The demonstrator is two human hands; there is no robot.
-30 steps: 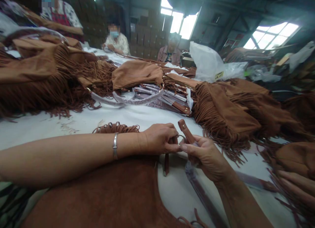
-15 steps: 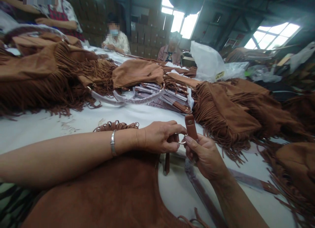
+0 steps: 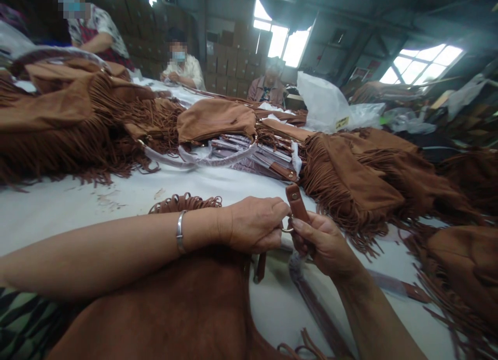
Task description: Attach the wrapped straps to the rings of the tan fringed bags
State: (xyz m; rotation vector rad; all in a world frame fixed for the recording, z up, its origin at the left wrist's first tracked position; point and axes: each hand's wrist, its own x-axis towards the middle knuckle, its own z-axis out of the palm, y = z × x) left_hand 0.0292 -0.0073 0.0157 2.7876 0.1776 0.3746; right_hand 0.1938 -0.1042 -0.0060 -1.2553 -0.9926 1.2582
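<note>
Clamping thumb and fingers on a studded leather strap end (image 3: 298, 203), the right hand (image 3: 324, 240) holds it upright beside a metal ring (image 3: 287, 230). At the ring's other side the left hand (image 3: 252, 225) has its fingers curled together; whether they are clamped on the ring cannot be told. Strap end and ring are above the table's near part, just beyond a brown suede bag (image 3: 167, 308) lying beneath the left forearm. A plastic-wrapped strap (image 3: 319, 303) slants down below the right hand.

White covering spreads over the table (image 3: 210, 181), marked with brownish stains (image 3: 107, 198) at left. Fringed suede bags (image 3: 50, 116) are heaped along the left, with more fringed bags (image 3: 354, 178) at right; wrapped straps (image 3: 249, 155) are piled between. Across the table are three co-workers (image 3: 189, 69). Behind them are stacked cardboard boxes (image 3: 229, 64) and bright paned windows (image 3: 422, 64) in a dim workshop.
</note>
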